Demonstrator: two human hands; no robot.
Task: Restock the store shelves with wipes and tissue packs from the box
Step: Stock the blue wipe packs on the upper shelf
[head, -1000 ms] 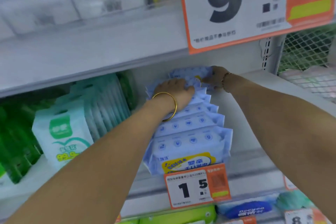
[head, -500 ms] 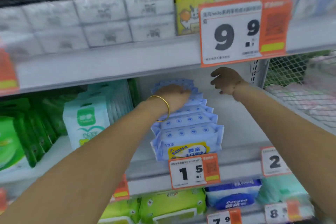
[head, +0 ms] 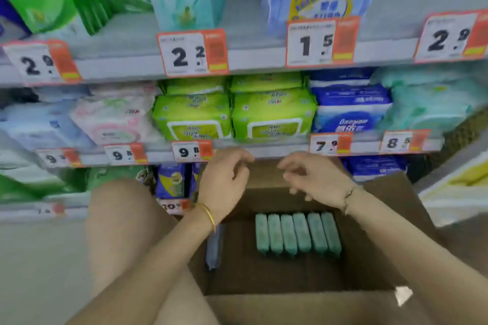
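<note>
My left hand (head: 224,185) and right hand (head: 317,179) hover loose-fingered, holding nothing, above the cardboard box (head: 290,309). The teal packs (head: 297,233) stand inside it (long axes pointing away from me), nearer my right hand.

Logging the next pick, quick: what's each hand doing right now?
Left hand: open, fingers loosely curled, holding nothing, above the box.
Right hand: open, fingers loosely curled, holding nothing, also above the box.
</note>
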